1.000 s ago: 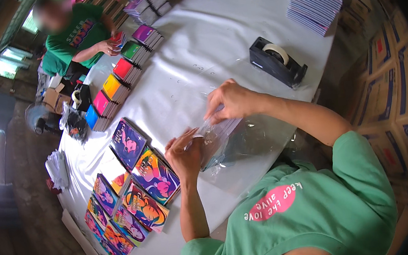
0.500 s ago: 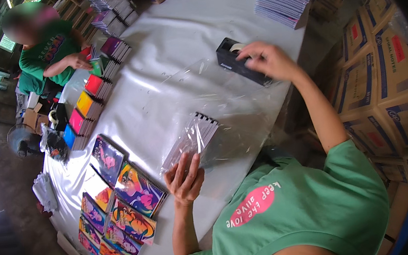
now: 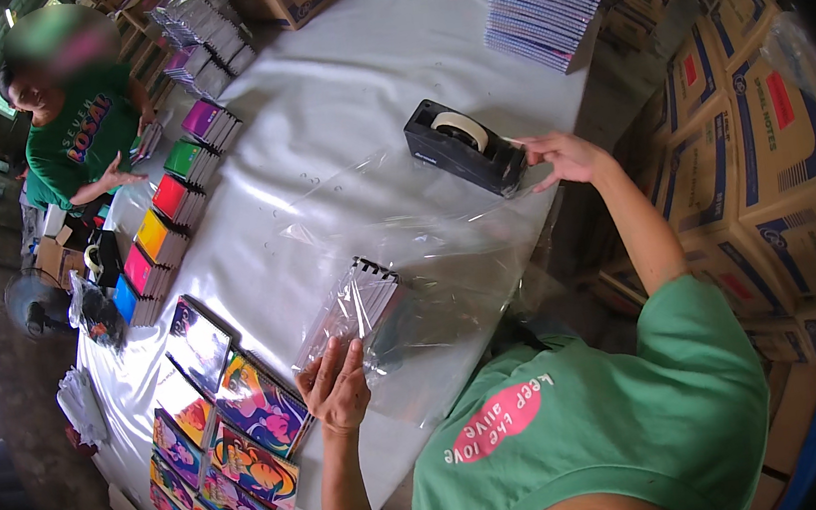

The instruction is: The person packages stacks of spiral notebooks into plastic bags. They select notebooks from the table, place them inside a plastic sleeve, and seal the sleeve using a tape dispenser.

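Observation:
A small stack of spiral notebooks (image 3: 357, 296) lies on the table, loosely wrapped in a clear plastic sheet (image 3: 443, 296). My left hand (image 3: 337, 389) rests at the near end of that stack, fingers stretched out and apart over the plastic. At the far right, my right hand (image 3: 568, 156) is at the cutting end of a black tape dispenser (image 3: 462, 156). Its thumb and forefinger pinch a short end of clear tape. The pale tape roll (image 3: 460, 131) sits inside the dispenser.
Colourful illustrated notebooks (image 3: 251, 464) are laid out at the left. Beyond them runs a row of small notepad stacks (image 3: 165, 237), with a co-worker (image 3: 82, 131) behind it. A tall notebook pile (image 3: 545, 3) stands at the far edge; cardboard boxes (image 3: 720, 169) are stacked at the right.
My right hand has moved from over the tape roll to the dispenser's cutting end. My left hand stays by the wrapped stack. The co-worker's hand has left the green notepads. The whole view has shifted.

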{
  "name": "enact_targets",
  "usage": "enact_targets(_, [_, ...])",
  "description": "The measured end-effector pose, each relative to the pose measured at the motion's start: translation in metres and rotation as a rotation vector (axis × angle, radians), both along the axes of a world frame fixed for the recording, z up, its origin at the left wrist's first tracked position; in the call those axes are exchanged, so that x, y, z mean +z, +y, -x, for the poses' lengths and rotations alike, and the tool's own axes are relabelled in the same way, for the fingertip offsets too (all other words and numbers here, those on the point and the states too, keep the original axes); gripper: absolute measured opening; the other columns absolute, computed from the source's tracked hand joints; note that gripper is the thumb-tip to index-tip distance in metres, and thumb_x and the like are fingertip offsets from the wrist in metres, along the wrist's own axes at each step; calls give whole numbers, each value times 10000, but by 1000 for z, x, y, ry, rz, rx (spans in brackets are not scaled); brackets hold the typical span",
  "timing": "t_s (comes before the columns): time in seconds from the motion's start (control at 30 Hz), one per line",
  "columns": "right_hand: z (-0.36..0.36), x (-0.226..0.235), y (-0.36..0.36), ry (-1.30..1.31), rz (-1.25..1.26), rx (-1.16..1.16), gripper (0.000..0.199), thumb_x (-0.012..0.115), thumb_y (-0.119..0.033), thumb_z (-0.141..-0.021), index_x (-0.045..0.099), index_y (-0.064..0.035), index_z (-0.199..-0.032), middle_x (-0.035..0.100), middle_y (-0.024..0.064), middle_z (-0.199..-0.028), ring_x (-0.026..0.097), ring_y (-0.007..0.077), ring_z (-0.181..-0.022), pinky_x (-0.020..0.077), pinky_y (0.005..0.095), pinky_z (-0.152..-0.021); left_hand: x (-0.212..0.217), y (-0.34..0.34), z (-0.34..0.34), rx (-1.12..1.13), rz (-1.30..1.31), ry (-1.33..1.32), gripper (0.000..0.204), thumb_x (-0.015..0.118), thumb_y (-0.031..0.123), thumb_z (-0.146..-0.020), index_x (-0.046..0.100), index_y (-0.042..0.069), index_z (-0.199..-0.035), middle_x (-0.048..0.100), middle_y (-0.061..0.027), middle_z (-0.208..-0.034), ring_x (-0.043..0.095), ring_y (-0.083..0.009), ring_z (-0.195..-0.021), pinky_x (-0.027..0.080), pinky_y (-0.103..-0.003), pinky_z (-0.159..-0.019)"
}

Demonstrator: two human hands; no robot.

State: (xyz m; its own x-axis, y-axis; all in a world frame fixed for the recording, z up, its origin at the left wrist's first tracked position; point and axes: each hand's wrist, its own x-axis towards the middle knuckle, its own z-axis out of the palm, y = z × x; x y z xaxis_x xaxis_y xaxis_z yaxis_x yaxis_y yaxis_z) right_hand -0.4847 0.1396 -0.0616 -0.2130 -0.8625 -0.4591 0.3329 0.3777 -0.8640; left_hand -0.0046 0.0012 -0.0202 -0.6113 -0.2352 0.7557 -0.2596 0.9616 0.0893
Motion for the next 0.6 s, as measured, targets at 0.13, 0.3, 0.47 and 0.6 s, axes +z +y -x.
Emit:
enact_targets(0.13, [-15, -19, 50, 328, 86, -96, 206, 589, -268, -870, 697, -96, -899, 445, 70, -1370, 501, 235, -1118, 383, 526, -955, -6, 4, 4, 75, -117, 62, 180, 724, 39, -726, 715, 143, -873, 700, -89, -933, 661, -155, -881, 430, -272, -755])
enact_targets(0.3, [-42, -15, 52, 1734, -117, -496, 67, 650, -92, -767, 705, -96, -805, 642, 80, -955, 591, 303, -895, 433, 385, -852, -4, 7, 2, 102, -79, 26, 228, 713, 27, -708, 725, 123, -914, 694, -88, -959, 654, -153, -900, 448, -275, -759])
enact_targets(0.47, [-169, 77, 7, 993, 382, -360, 127, 573, -64, -865, 673, 1, -907, 662, 63, -792, 572, 97, -667, 448, 221, -605, -2, 2, 4, -36, -33, 13, 722, 717, 4, -749, 298, 109, -1328, 677, -72, -1046, 642, -210, -989, 469, -280, -733])
enact_targets(0.6, [-277, 116, -19, 77, 444, 13, 233, 589, -207, -906, 682, 0, -850, 645, 56, -724, 526, 50, -601, 431, 203, -542, -21, -2, 1, -60, 8, 175, 821, 728, -17, -722, 200, 91, -1341, 625, -166, -1115, 544, -277, -1147, 485, -313, -764])
